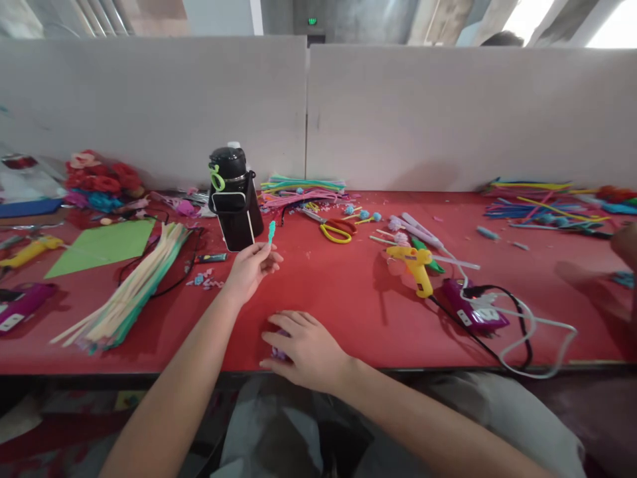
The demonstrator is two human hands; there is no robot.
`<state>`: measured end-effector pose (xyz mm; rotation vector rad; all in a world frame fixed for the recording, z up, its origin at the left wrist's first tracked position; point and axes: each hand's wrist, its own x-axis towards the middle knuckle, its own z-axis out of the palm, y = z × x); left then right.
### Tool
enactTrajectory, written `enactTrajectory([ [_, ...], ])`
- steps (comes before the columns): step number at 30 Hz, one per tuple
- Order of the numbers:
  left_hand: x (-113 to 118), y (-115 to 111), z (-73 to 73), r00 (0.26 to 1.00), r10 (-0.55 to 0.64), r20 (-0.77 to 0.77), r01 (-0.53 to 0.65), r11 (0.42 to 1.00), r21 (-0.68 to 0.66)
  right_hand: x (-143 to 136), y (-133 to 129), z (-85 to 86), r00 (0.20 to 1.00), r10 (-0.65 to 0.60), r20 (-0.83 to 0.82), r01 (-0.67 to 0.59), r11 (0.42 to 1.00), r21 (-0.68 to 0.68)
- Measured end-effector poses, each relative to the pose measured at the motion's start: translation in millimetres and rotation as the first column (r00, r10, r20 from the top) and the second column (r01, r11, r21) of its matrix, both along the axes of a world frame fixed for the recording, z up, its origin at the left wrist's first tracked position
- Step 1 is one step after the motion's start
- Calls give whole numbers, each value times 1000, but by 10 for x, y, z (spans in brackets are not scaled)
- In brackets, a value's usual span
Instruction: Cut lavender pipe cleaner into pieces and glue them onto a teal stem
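My left hand (pixel 252 269) pinches a short teal fuzzy piece (pixel 271 232) between thumb and finger, holding it upright just right of the black bottle (pixel 236 206). Near the front edge of the red table (pixel 323 279), my right hand (pixel 303 348) curves over a small purple piece (pixel 279 346), with its fingers wrapped round it; part of the piece is hidden. Beyond my hands lie scissors (pixel 334 230) with yellow and red handles. To the right, a yellow glue gun (pixel 417 269) stands by a purple power strip (pixel 475 307).
Pipe cleaners (pixel 124 285) lie in a bundle at left, near a green sheet (pixel 102 245) and small cut bits (pixel 204 279). Cables loop at the right. Another person's hand (pixel 625 245) shows at the right edge. White dividers (pixel 462 119) stand behind.
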<state>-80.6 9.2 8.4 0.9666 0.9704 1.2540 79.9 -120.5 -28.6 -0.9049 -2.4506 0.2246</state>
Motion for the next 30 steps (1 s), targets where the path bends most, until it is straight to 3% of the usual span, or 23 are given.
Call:
enactTrajectory([
  [5,-16,14,-16,1000,10,-25,-10,1000,6,274,249,-93,997,-76,9,76,997,18],
  [8,-18,18,-14,999,1,-32,0,1000,26,463,418,-114,989,-121,-87,120,993,-16],
  [12,-18,5,-9,998,20,-61,-17,999,41,686,487,45,954,-117,-275,113,993,-29],
  [14,-12,-14,-14,995,14,-98,-8,998,56,870,448,203,924,-209,-319,196,978,-74],
  [16,10,-27,-24,985,-31,-169,45,996,79,1142,375,362,867,-434,-246,391,897,-206],
  [18,56,-19,-28,968,-57,-244,89,989,121,1478,286,476,771,-636,30,616,734,-286],
  [20,135,25,-19,943,-83,-321,145,974,174,1806,207,529,663,-717,218,745,599,-294],
  [21,187,61,-9,929,-94,-357,177,963,205,1943,183,533,589,-770,246,804,526,-278],
  [23,308,156,22,905,-107,-411,229,938,260,2130,182,512,488,-839,240,866,433,-251],
  [26,499,314,76,905,-144,-399,278,912,301,2202,320,425,427,-885,186,895,383,-229],
  [29,639,410,91,898,-190,-398,317,905,283,2156,556,278,460,-885,68,863,428,-269],
  [30,665,420,78,899,-207,-386,323,908,266,2139,631,218,480,-874,-76,812,476,-339],
])
